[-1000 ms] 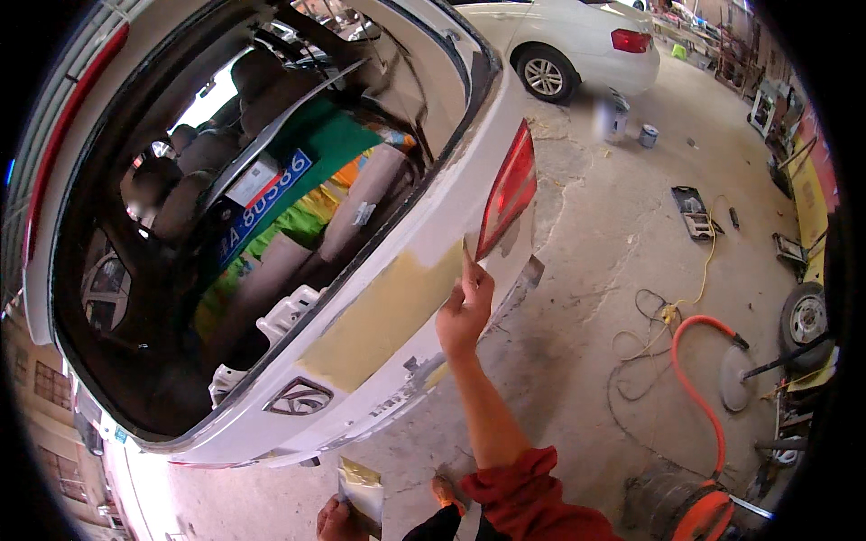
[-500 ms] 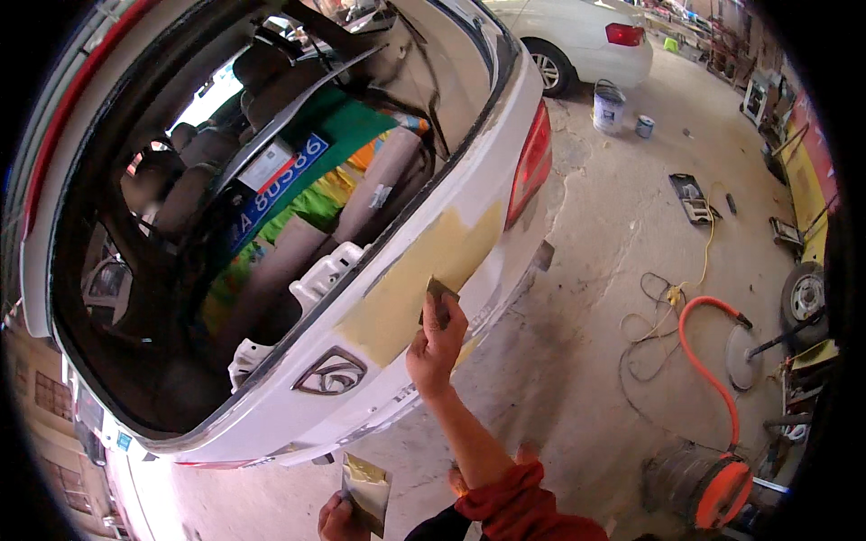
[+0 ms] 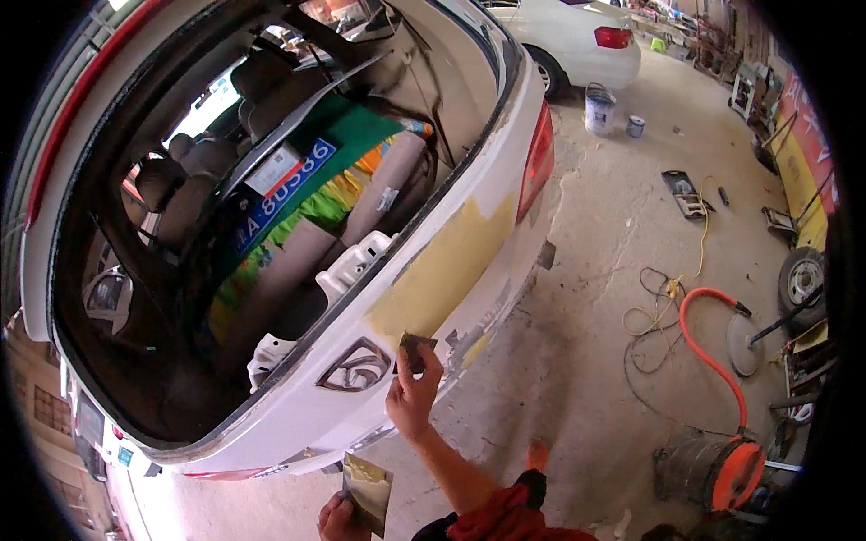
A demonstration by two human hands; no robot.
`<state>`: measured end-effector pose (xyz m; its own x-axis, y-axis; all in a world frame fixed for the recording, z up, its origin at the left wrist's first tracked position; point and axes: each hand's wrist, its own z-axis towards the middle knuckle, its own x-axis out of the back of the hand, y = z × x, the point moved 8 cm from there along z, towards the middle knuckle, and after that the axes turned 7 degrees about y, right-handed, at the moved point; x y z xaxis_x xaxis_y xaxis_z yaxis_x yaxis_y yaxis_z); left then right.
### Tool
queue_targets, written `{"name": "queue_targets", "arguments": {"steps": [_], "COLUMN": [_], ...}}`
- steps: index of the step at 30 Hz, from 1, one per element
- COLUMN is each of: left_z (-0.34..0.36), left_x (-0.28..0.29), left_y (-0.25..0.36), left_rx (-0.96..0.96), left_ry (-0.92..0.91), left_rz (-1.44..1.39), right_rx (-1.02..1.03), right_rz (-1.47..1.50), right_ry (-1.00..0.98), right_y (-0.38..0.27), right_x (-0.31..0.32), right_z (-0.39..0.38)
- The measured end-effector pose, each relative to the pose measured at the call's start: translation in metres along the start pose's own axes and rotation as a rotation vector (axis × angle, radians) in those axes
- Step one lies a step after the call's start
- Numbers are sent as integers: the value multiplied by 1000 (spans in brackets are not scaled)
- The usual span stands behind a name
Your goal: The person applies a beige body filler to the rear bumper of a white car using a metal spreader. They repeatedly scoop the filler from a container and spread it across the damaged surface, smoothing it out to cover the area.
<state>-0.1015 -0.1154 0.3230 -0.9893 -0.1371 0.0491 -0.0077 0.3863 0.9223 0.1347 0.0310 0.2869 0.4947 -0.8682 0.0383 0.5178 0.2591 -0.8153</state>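
A person's right hand (image 3: 413, 393) grips a small dark spreader (image 3: 418, 348) between thumb and fingers at the emblem end of a yellow filler patch (image 3: 442, 270), on the rear panel (image 3: 280, 433) of a white car. One second earlier, that hand was at the patch's opposite end, close by the red tail lamp (image 3: 538, 160); half a second ago, it was partway along. It is now just beside the metal emblem (image 3: 356, 367), near the patch's lower corner. The patch lies below the panel's upper edge, between emblem and lamp. The left hand (image 3: 337, 518), as in both earlier views, has its fingers closed on a flat plate (image 3: 368, 505) smeared with yellow filler at its far edge, apart from the panel's lower edge. An orange hose (image 3: 719, 347) curves across the floor (image 3: 586, 361) at right.
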Motion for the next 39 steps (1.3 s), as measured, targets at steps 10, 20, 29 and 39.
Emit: {"name": "queue_targets", "arguments": {"steps": [10,20,29,39], "left_z": [16,3,0,-23], "left_x": [-4,-65,-51,-30], "left_y": [6,22,25,19], "left_rx": [-166,-624,-168,-642], "left_ry": [-23,-154,-160,-73], "left_rz": [226,996,332,1151], "right_rx": [-209,-1053,-474,-316], "right_rz": [141,656,169,317], "right_ry": [-84,-380,-705,-269], "right_y": [-9,-45,-6,-18], "right_x": [27,117,111,70], "right_z": [-63,-27,-51,5]}}
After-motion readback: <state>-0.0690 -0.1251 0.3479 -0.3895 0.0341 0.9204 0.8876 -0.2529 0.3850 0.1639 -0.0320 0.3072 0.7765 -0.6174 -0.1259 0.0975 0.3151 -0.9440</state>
